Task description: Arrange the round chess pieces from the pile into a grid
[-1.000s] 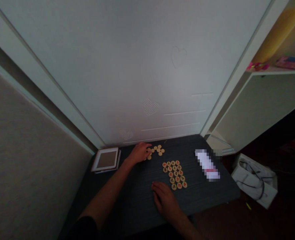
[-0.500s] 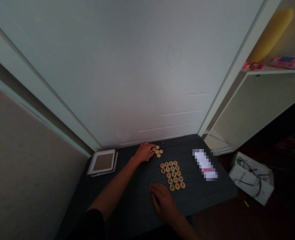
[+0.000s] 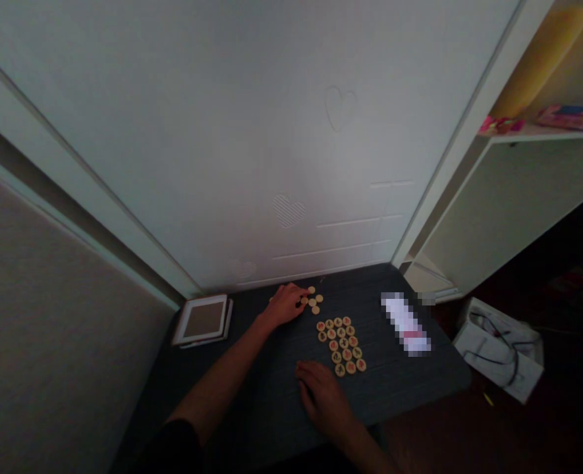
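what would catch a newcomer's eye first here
Probably the round pieces marked in red and black, laid in rows right of centre on the dark table. Next, the left hand at the plain-looking discs near the white panel, and the yellow object at upper right.

Loose discs [image 3: 312, 302]: far side of the table [image 3: 266, 401], at the left hand [image 3: 287, 304].
Disc rows [image 3: 342, 343]: nearer, just far-right of the right hand [image 3: 325, 395].
Frame stack [image 3: 203, 320]: far left corner.
Blurred item [image 3: 406, 324]: right of the rows.
Box [image 3: 493, 368]: past the table's right edge.
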Demonstrator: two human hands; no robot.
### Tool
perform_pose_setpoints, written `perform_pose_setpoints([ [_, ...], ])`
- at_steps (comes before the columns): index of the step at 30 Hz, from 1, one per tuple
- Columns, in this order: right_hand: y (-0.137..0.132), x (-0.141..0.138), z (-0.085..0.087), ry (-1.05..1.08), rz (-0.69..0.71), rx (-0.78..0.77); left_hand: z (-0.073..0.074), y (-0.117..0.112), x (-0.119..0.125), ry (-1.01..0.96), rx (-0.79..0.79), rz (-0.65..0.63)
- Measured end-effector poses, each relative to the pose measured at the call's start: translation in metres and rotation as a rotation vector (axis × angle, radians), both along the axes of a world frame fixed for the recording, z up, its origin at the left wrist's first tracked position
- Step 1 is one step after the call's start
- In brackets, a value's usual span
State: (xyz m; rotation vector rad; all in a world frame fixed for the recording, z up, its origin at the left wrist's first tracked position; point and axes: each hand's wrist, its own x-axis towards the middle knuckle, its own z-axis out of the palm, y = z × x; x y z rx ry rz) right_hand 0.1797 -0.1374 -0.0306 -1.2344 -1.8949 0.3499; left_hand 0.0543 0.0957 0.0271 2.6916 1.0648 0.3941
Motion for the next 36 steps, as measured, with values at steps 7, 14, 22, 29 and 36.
perform_pose_setpoints([
  [7, -0.001, 0.000, 0.003, 0.010, -0.005, 0.019, 0.002, -0.015, -0.016, 0.010, 0.025, -0.013],
  [14, 0.000, 0.000, 0.002, 0.010, -0.008, 0.015, -0.002, -0.030, -0.026, 0.019, 0.024, -0.034],
  [22, 0.000, -0.001, 0.002, 0.011, -0.007, 0.010, -0.005, -0.024, -0.032, 0.030, 0.022, -0.051],
  [29, 0.000, -0.001, 0.005, 0.017, -0.015, 0.045, 0.000, -0.041, -0.018, 0.031, 0.039, -0.097],
  [36, 0.000, -0.001, 0.001, 0.011, -0.011, 0.035, -0.003, -0.064, -0.002, 0.094, 0.057, -0.238],
])
